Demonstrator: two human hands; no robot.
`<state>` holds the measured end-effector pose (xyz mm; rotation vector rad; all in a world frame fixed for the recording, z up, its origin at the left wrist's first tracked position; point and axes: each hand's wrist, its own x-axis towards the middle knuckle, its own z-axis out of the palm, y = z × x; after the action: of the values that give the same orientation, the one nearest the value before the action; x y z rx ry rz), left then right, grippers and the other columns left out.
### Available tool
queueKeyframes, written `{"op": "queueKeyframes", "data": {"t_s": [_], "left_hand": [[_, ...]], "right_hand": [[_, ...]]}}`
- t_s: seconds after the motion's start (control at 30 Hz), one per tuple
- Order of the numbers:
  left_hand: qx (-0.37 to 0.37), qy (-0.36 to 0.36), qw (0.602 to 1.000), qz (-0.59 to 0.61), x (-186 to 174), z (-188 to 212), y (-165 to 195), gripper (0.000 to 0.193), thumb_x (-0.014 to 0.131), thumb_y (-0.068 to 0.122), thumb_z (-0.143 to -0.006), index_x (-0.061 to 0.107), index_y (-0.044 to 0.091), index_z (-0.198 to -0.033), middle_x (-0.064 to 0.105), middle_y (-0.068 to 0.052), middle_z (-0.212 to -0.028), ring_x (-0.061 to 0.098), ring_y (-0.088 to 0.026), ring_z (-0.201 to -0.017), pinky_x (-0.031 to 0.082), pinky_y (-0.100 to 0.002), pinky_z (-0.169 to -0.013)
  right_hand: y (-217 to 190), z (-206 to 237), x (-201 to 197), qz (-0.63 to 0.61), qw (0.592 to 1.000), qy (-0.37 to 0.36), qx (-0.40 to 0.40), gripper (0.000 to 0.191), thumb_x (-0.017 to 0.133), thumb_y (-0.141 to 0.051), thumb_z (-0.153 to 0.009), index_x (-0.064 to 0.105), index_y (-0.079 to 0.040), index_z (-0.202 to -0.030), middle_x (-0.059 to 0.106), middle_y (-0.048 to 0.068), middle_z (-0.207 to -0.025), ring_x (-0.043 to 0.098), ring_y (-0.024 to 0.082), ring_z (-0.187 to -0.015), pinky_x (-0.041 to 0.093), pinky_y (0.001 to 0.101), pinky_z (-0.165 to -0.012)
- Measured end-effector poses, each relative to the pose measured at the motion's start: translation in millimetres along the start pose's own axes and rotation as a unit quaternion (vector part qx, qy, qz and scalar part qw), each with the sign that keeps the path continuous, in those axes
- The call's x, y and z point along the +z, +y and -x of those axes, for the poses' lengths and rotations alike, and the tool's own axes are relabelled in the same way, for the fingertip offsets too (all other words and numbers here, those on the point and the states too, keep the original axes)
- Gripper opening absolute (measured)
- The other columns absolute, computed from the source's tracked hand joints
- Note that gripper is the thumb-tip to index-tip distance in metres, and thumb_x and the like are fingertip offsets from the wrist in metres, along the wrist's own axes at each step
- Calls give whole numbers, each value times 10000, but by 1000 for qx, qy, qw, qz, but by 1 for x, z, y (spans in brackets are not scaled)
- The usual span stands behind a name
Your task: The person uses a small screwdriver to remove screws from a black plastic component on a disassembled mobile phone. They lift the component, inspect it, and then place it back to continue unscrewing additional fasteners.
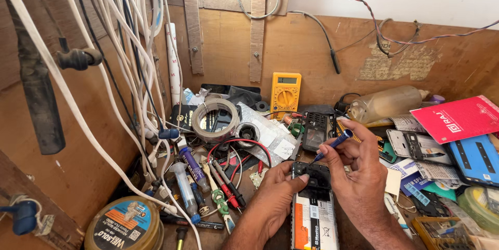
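Observation:
An opened mobile phone [313,206] lies back-up on the bench, its battery and black inner frame showing. My left hand [273,195] grips its left edge, thumb resting on the top of the frame. My right hand [358,174] holds a small blue-handled screwdriver [332,145] like a pen. The tip points down-left at the phone's upper right corner.
A yellow multimeter [285,93] stands at the back wall. A tape roll [214,120], red and black probes [226,185], syringes, a solder tin [125,225], a plastic bottle [387,103], a red box [457,117] and phone parts crowd the bench. White cables [130,73] hang at left.

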<state>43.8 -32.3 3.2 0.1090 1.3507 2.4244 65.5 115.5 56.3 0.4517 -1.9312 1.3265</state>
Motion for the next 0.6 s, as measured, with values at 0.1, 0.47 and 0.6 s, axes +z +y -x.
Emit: {"op": "queueKeyframes", "data": {"t_s": [0.1, 0.47, 0.6], "left_hand": [[-13, 38, 999, 16, 1, -2, -2, 354, 633, -18, -914, 604, 2, -1266, 729, -83, -1025, 702, -152, -903, 580, -302, -828], [30, 16, 999, -11, -6, -8, -14, 344, 641, -30, -895, 628, -31, -1239, 731, -80, -1023, 688, -141, -898, 553, -280, -833], [43, -23, 999, -7, -9, -7, -13, 329, 629, -32, -901, 652, -33, -1229, 718, -78, -991, 665, -143, -865, 546, -288, -809]], "right_hand": [[1, 1, 2, -14, 1000, -4, -1, 514, 650, 26, -948, 412, -25, -1401, 731, 107, -958, 731, 124, -874, 621, 269, -750], [18, 7, 12, -43, 998, -30, 22, 646, 692, 86, -932, 447, -72, -1508, 657, 108, -855, 675, 126, -816, 594, 263, -746], [25, 7, 9, -62, 997, -46, 33, 635, 643, 103, -941, 409, -90, -1499, 697, 116, -921, 700, 144, -865, 590, 274, -772]]}}
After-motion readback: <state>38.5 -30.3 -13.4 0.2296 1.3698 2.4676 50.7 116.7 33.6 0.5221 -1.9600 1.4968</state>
